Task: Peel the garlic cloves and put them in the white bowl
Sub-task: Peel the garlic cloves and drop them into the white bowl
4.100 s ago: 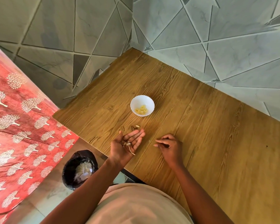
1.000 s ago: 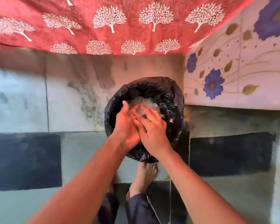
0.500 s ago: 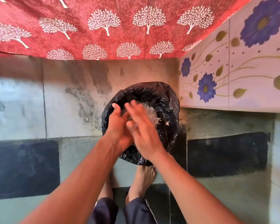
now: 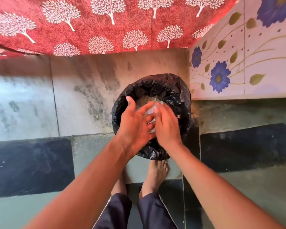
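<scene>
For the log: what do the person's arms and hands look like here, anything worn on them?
Both forearms are bare as far as the frame shows, no sleeves in view. The left hand and right hand carry no gloves, and no rings, watch or bracelets can be seen, though the fingers are motion-blurred. Lower down, dark navy trousers and bare feet show.

I see the bin [image 4: 180, 96] lined with thin black plastic, crinkled and glossy. Inside it lies pale, papery, dry-looking waste [image 4: 147, 100]. Above the bin hangs matt red printed cloth [image 4: 89, 27]. Left of the bin, the floor tiles [image 4: 23, 104] look smooth, stained stone.
</scene>
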Tool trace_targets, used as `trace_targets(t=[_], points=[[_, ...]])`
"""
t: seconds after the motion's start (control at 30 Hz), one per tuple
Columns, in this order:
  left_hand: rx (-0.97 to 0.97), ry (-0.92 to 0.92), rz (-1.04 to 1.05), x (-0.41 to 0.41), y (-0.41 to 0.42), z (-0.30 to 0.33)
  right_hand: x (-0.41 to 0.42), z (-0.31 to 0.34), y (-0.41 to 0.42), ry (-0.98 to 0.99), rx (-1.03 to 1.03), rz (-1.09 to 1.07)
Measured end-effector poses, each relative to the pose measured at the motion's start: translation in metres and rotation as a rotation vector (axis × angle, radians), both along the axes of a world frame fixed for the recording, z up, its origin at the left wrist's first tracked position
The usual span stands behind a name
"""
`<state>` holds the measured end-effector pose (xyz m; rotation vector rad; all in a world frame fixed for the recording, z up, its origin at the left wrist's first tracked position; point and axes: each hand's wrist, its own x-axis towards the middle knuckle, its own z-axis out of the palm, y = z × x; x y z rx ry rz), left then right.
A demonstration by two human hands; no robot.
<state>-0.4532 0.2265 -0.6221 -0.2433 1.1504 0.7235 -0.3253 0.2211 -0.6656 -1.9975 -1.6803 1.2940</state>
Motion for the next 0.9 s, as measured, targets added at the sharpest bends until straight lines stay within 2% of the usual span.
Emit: trace_targets(t=[0.03, 0.1, 0.13, 0.17, 0.2, 0.27, 0.3, 0.33, 0.4, 0.47, 0.57, 0.6, 0.7, 0.8, 0.9], points=[[-0.012, 0.025, 0.027, -0.001, 0.000, -0.001, -0.004, 0.009, -0.003, 0.048, 0.069, 0.035], [-0.035, 0.044, 0.113, -0.004, -0.001, -0.005, -0.016, 0.025, -0.018, 0.232, 0.194, 0.288], [-0.032, 0.040, 0.142, -0.004, -0.002, -0.005, -0.018, 0.026, -0.027, 0.288, 0.200, 0.402], [-0.019, 0.010, 0.154, -0.003, -0.003, -0.004, -0.012, 0.017, -0.030, 0.262, 0.184, 0.438], [-0.006, -0.037, 0.178, -0.002, -0.004, -0.001, -0.005, 0.008, -0.028, 0.168, 0.136, 0.389], [0.012, -0.061, 0.228, 0.002, -0.007, 0.002, 0.006, 0.002, -0.016, -0.065, 0.012, 0.096], [0.021, -0.041, 0.241, 0.003, -0.008, 0.002, 0.007, 0.004, -0.013, -0.096, 0.012, -0.034], [0.015, -0.006, 0.241, 0.005, -0.007, 0.000, 0.005, 0.012, -0.011, -0.042, 0.084, -0.052], [-0.014, 0.039, 0.230, 0.008, -0.003, -0.003, -0.007, 0.028, -0.016, 0.197, 0.220, 0.183], [-0.028, 0.081, 0.201, 0.009, 0.000, -0.001, -0.012, 0.026, -0.021, 0.324, 0.164, 0.368], [-0.023, 0.099, 0.182, 0.006, 0.001, 0.015, 0.001, 0.011, -0.013, 0.111, 0.039, 0.154], [-0.005, 0.119, 0.146, 0.005, 0.001, 0.023, 0.003, 0.012, -0.011, 0.055, 0.055, 0.086], [0.051, 0.237, -0.054, 0.004, 0.001, 0.050, 0.010, 0.037, -0.005, 0.050, 0.215, -0.011], [0.048, 0.371, -0.157, 0.001, 0.003, 0.098, 0.012, 0.093, -0.006, 0.060, 0.272, -0.132], [0.137, 0.441, -0.255, 0.001, 0.005, 0.175, 0.017, 0.175, -0.010, 0.092, 0.315, -0.260]])
